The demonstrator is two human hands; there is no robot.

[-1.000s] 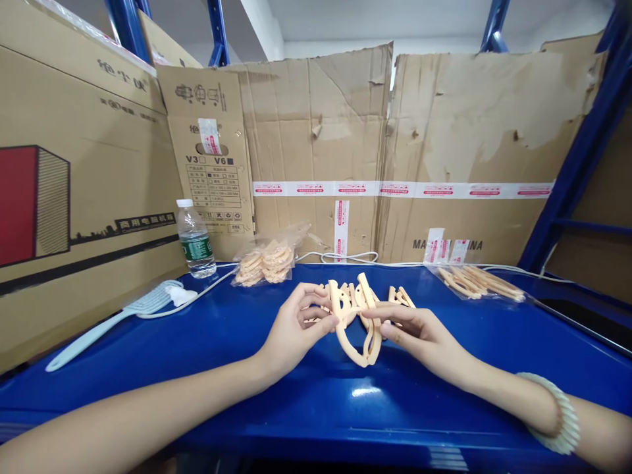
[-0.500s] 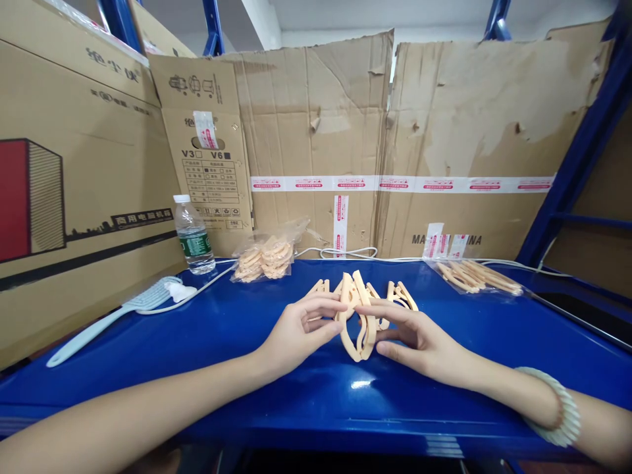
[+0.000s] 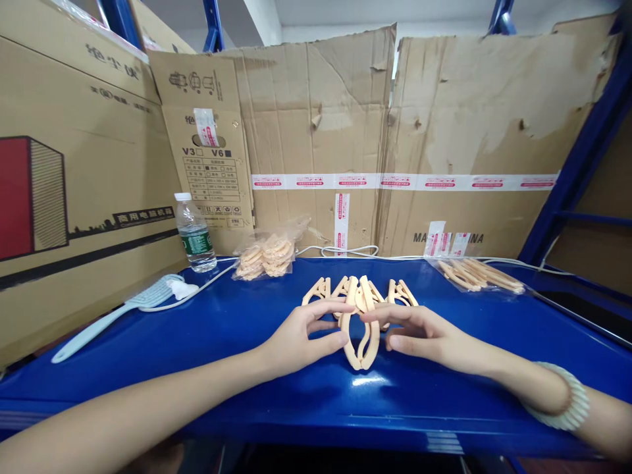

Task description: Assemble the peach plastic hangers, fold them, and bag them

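Observation:
A peach-coloured plastic folding clothes hanger (image 3: 374, 339), folded into a narrow loop, is upright near the middle of the blue table. My left hand (image 3: 309, 336) grips its left arm, thumb in front and fingers bent behind. On the other side, my right hand (image 3: 424, 332) has its index fingertip on the right arm, while its thumb is a little apart from it. Behind my hands stand several similar folded hangers in a row, among them a left one (image 3: 323, 287) and a right one (image 3: 402, 293); my fingers partly hide them.
A clear bag of peach-coloured parts (image 3: 269, 255) and a water bottle (image 3: 195, 240) stand back left. Near them lies a pale blue brush-like tool (image 3: 93, 334). Long parts in a bag (image 3: 478, 275) and a dark flat object (image 3: 587, 316) lie right. Cardboard (image 3: 316, 145) walls the back.
The folding hanger has come slightly nearer to me and its two arms stand a little wider apart at the top. My right hand has shifted a little to the right.

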